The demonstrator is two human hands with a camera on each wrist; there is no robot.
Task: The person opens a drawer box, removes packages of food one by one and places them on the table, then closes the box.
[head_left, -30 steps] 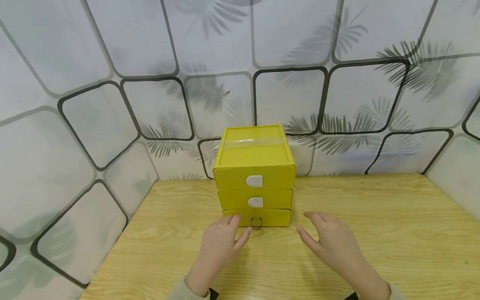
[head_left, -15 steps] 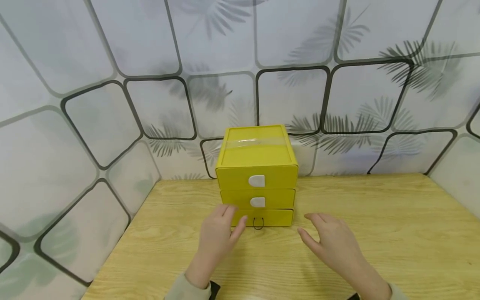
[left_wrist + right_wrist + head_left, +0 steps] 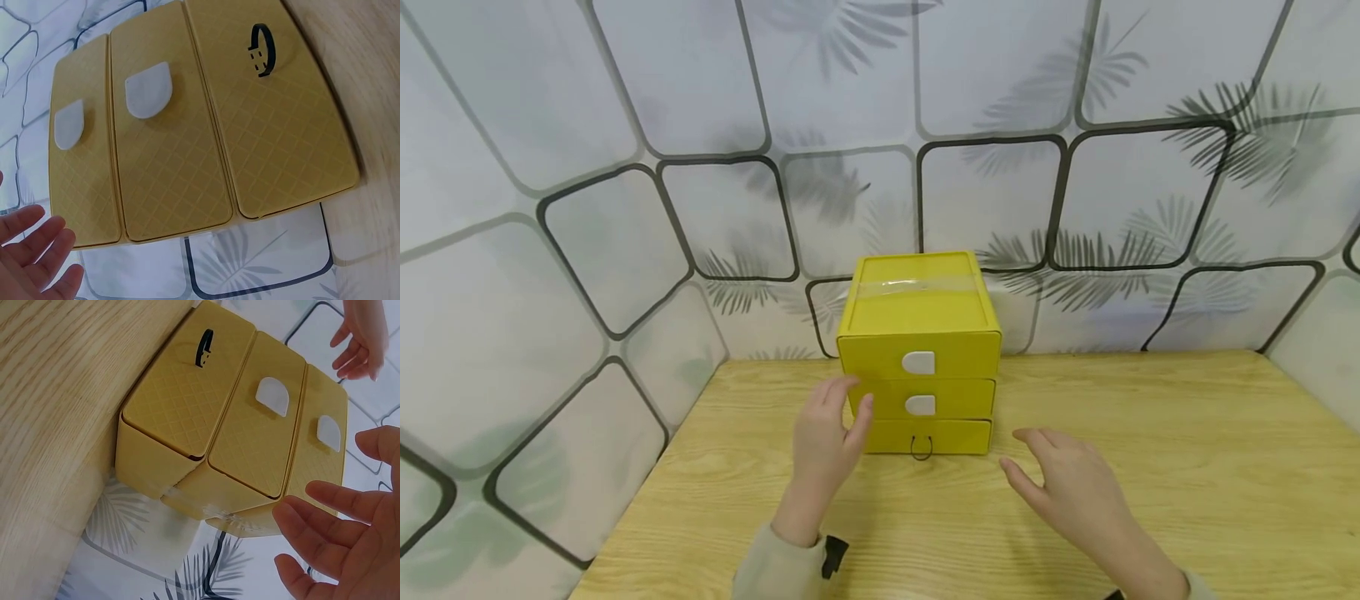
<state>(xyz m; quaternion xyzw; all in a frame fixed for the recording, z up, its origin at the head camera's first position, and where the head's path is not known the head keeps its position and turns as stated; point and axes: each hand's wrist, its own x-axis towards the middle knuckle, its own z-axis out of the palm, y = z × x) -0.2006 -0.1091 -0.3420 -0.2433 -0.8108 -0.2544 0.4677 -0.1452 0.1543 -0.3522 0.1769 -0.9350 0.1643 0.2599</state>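
1. A yellow drawer box (image 3: 917, 312) is being carried by the wooden surface (image 3: 1187, 433), toward its 12 o'clock side.
2. The upper two drawers are being marked by white tabs (image 3: 918, 362), the lowest by a black loop (image 3: 271, 50).
3. The left hand (image 3: 823, 442) is being held near the box front, at 8 o'clock from its middle, fingers loosely curved and parted, free of any grip.
4. The right hand (image 3: 1071, 479) is being held at 4 o'clock, fingers likewise relaxed.
5. The box top is being crossed by clear tape (image 3: 902, 287).
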